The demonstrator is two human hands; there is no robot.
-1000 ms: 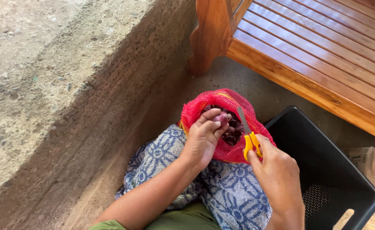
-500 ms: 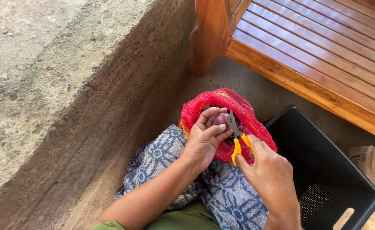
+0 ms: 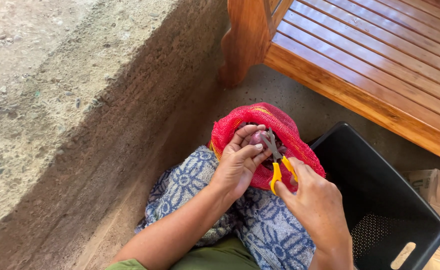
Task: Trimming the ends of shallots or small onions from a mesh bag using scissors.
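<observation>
Two hands, one pair of scissors, one small bulb, one mesh bag, one bin. Left hand [image 3: 237,165] curls its fingers around a small purple bulb [image 3: 256,138] (an onion or shallot, hard to tell), pinching it just above the open mouth of the red mesh bag [image 3: 290,131]. Right hand [image 3: 316,202] is closed on the yellow handles of the scissors [image 3: 276,159], thumb and fingers through or around the loops. Scissors' long axis runs from handles at lower right up to grey metal blades at upper left, tips pointing at the bulb and touching or almost touching it; blades look slightly parted. Bag is coarse woven plastic net, rounded, sitting on a lap covered in blue-and-white patterned cloth [image 3: 267,232]. Black plastic bin [image 3: 380,165], rectangular with a perforated bottom, stands just right of the bag. Slatted wooden bench [image 3: 380,65] above, rough concrete ledge [image 3: 55,115] on the left.
</observation>
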